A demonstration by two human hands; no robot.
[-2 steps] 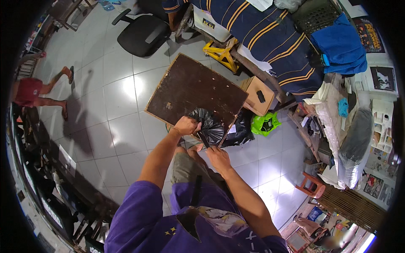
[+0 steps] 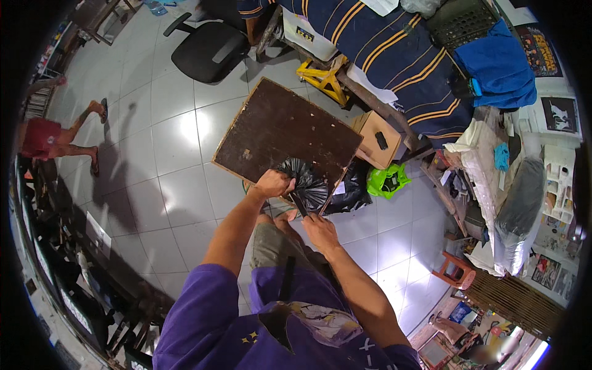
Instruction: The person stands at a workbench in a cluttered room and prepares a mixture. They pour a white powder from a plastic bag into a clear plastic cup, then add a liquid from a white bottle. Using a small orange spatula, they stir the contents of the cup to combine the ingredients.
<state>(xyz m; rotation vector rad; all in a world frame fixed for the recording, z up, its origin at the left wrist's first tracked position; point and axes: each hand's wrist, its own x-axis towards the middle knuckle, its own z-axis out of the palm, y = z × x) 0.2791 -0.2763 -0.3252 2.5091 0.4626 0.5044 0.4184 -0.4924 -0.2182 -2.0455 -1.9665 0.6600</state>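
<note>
A shiny black plastic bag (image 2: 313, 190) rests at the near corner of a dark brown wooden tabletop (image 2: 287, 126), its folds fanning out from a gathered neck. My left hand (image 2: 273, 184) is closed around that gathered part at the tabletop's near edge. Lower and to the right, my right hand (image 2: 319, 232) is closed on the end of a dark twisted strip that runs up to the neck and looks like part of the bag. What lies under its fingers is hidden. Another black plastic bag (image 2: 353, 192) sits lower, just right of the tabletop, with a white label on it.
A green plastic bag (image 2: 388, 180) and an open cardboard box (image 2: 377, 140) stand to the right. Beyond the tabletop are a yellow metal stand (image 2: 325, 83) and a black office chair (image 2: 209, 55). Another person's legs (image 2: 80, 129) show at the left. A red stool (image 2: 455, 271) stands lower right.
Both my hands and the bag look the same as before. At the far left, the other person's legs and red shorts have shifted very slightly.
</note>
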